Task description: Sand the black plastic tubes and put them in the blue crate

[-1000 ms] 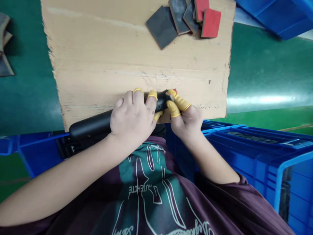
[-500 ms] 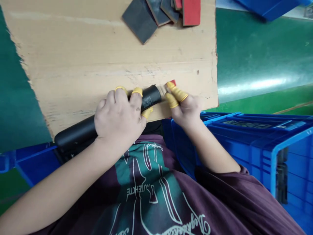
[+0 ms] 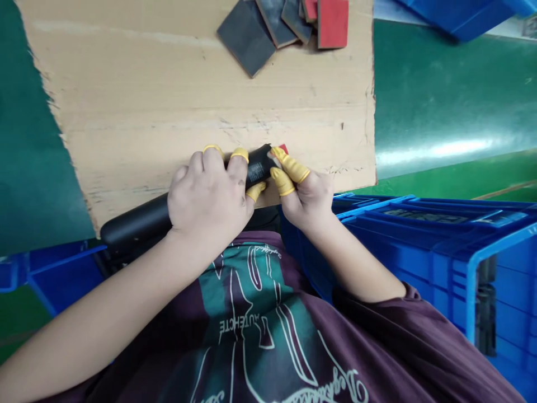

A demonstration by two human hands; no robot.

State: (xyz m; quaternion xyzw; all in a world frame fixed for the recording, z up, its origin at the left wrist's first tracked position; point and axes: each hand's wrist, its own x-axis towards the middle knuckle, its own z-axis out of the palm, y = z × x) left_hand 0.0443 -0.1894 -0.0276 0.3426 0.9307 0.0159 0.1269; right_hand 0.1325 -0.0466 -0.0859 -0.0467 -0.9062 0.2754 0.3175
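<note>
A long black cylinder point(image 3: 136, 222) lies slanted along the near edge of the cardboard, its printed end up at the right. My left hand point(image 3: 210, 193) is closed around it near that end, yellow finger cots on some fingers. My right hand point(image 3: 306, 193), also with yellow cots on thumb and finger, pinches a small red-backed piece point(image 3: 283, 149) against the cylinder's right end. Most of that piece is hidden by the fingers, so I cannot tell its full shape.
Several dark square pads point(image 3: 247, 39) and a red pad point(image 3: 333, 23) lie at the far side of the cardboard sheet point(image 3: 138, 101). The sheet rests on a green tabletop point(image 3: 440, 89). Blue crates point(image 3: 419, 235) stand at the near right, and a blue bin point(image 3: 62, 274) at the near left.
My right hand has moved left with the red piece, from just off the cylinder's end to against it. My left hand keeps its hold. The whole view has shifted slightly.
</note>
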